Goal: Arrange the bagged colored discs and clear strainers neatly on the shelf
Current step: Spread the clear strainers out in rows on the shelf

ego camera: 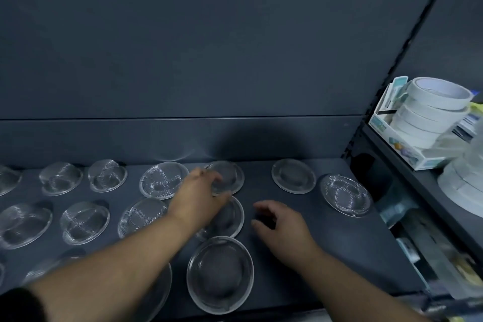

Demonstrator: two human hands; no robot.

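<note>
The left hand (200, 195) reaches over the dark shelf (326, 243). Its fingers and thumb curve round the near left edge of the back strainer (231, 174), which lies two places behind the front strainer (220, 274). Motion blur hides how firm the grip is. The middle strainer (230, 219), directly behind the front strainer, is partly covered by the left wrist.

The right hand (282, 225) hovers above bare shelf, right of and behind the front strainer. Its fingers are loosely curled and hold nothing.

More clear strainers (85, 222) lie in rows to the left of the front strainer. Two further strainers (293, 176) lie behind it to the right. Stacked white tape rolls (428, 110) sit on a neighbouring shelf far to its right.
</note>
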